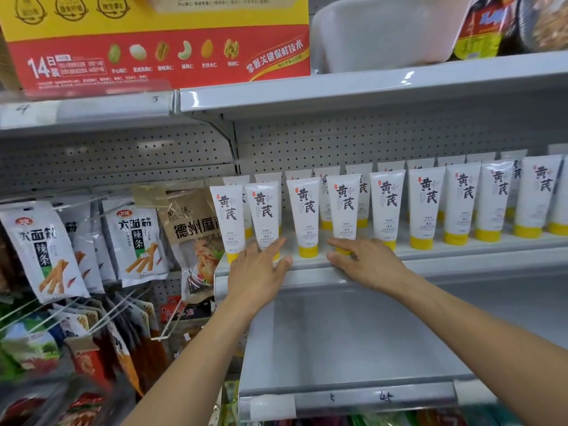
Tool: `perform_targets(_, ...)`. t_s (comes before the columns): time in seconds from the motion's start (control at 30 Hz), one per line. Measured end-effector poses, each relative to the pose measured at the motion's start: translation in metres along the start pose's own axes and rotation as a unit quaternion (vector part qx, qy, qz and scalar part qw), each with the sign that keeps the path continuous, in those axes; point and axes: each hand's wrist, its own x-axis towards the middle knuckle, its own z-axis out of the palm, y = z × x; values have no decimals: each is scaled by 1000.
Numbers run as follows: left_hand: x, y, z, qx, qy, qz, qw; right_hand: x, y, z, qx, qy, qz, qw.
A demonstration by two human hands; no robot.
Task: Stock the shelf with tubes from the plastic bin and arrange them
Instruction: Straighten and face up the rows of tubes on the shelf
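Observation:
Several white tubes with yellow caps (pixel 307 210) stand cap-down in two rows along the grey shelf (pixel 461 252). My left hand (pixel 258 272) lies at the shelf's front edge with straight fingers touching the lower part of the second tube from the left (pixel 262 210). My right hand (pixel 365 261) rests flat on the shelf lip, its fingers against the yellow cap of the fourth tube (pixel 344 204). Neither hand holds anything. A white plastic bin (pixel 384 29) sits on the shelf above.
Snack bags (pixel 46 247) hang on pegs at the left. A red and yellow box (pixel 153 41) stands on the top shelf. Below the tubes is a bare grey shelf (pixel 353 348) with a price rail.

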Motion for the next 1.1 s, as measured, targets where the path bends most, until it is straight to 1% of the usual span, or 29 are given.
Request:
perform_targets(0.03, -4, 2, -1, 20, 7, 6, 1000, -3, -1, -1, 11, 18, -3, 1000)
perform_targets(0.13, -20, 5, -4, 89, 50, 23, 994, -17, 0, 1, 22, 103, -30, 994)
perform_targets(0.2, -29, 9, -5, 104, 83, 22, 991, -28, 8, 5, 31, 142, -45, 988)
perform_targets(0.27, -35, 18, -4, 69, 116, 41, 990, -39, 18, 7, 57, 179, -50, 981)
perform_targets(0.33, -37, 35, 1, 17, 138, 74, 988, -50, 28, 5, 47, 215, -62, 974)
perform_targets(0.47, -34, 83, 13, -93, 85, 122, 985, -58, 60, -9, 30, 243, -35, 969)
perform_targets(0.57, -30, 118, 27, -145, 56, 151, 976, -59, 91, -24, 36, 259, -9, 965)
perform_targets(0.63, -24, 139, 35, -170, 48, 151, 973, -61, 109, -35, 34, 241, 0, 970)
perform_targets(0.7, -16, 157, 42, -170, 41, 145, 974, -62, 123, -45, 25, 197, 1, 980)
perform_targets(0.83, 2, 185, 54, -99, 10, 73, 992, -56, 141, -55, -39, 112, -14, 993)
perform_targets(0.97, 12, 194, 65, -25, 18, 34, 999, -46, 148, -52, -88, 90, -42, 991)
perform_targets(1.1, 13, 198, 69, -1, 11, 14, 1000, -45, 147, -54, -96, 76, -59, 991)
